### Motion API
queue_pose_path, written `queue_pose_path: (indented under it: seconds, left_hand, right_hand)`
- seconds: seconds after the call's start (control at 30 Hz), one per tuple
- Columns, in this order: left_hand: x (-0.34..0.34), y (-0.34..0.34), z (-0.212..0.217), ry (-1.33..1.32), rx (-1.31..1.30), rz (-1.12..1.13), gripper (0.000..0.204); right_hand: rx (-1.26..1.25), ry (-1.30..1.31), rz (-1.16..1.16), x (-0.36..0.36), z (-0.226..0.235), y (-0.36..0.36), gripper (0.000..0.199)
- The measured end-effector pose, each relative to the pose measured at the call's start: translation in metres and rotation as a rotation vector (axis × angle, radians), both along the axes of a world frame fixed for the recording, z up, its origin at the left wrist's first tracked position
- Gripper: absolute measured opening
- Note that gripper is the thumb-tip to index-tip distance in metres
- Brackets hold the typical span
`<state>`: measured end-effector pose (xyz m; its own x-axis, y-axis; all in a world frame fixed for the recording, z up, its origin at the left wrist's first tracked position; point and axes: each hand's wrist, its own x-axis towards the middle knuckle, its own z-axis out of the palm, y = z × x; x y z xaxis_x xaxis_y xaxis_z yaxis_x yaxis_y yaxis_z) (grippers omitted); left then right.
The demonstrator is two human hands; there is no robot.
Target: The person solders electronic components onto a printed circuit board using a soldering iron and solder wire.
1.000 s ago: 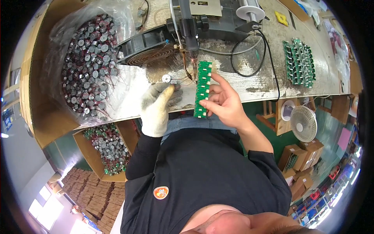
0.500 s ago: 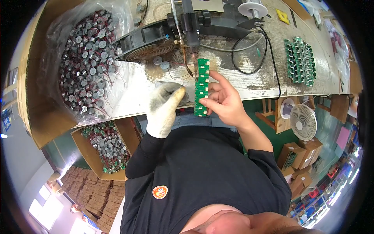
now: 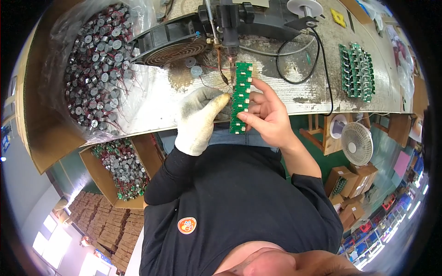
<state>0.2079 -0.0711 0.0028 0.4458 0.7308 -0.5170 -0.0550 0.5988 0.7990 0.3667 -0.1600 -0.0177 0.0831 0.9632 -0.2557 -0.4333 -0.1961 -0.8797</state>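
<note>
My bare right hand (image 3: 267, 112) is closed on a long strip of green circuit boards (image 3: 241, 99), thumb in front and fingers along its right edge. The strip stands nearly upright in the picture, small white connectors down its right side. Against its left edge is my left hand (image 3: 200, 115) in a white glove, thumb and fingers pinched together; what they hold is hidden. A soldering iron (image 3: 230, 41) on a stand points down by the strip's top end, a thin metal tube (image 3: 219, 57) beside it. Near them lies a round grey buzzer-like part (image 3: 196, 71) with thin wires.
A plastic-lined carton (image 3: 46, 115) of round wired parts stands at the left, a second carton (image 3: 108, 184) below it. A black blower fan (image 3: 170, 43) sits behind my left hand. Stacked green boards (image 3: 357, 73) lie at the right, with a black cable (image 3: 328, 73) nearer.
My gloved left hand has moved right and slightly up, its thumb now at the strip's left edge. The strip has tilted a little in my right hand.
</note>
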Motion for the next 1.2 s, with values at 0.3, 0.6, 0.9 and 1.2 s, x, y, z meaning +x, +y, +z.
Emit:
queue_pose_path:
  seconds: [0.3, 0.6, 0.9, 1.2]
  left_hand:
    - [0.001, 0.002, 0.001, -0.029, -0.031, -0.001, 0.016]
    - [0.0, 0.001, 0.0, -0.039, -0.049, -0.005, 0.017]
    - [0.001, -0.003, -0.004, 0.023, -0.027, -0.005, 0.016]
    - [0.001, -0.001, -0.001, 0.063, 0.015, -0.029, 0.012]
  right_hand:
    - [0.0, -0.025, 0.002, 0.0, -0.001, 0.002, 0.072]
    - [0.01, -0.041, 0.006, -0.001, -0.001, 0.0, 0.074]
    - [0.01, -0.04, 0.01, -0.001, -0.001, -0.003, 0.074]
    - [0.02, -0.05, 0.012, -0.002, -0.003, -0.003, 0.074]
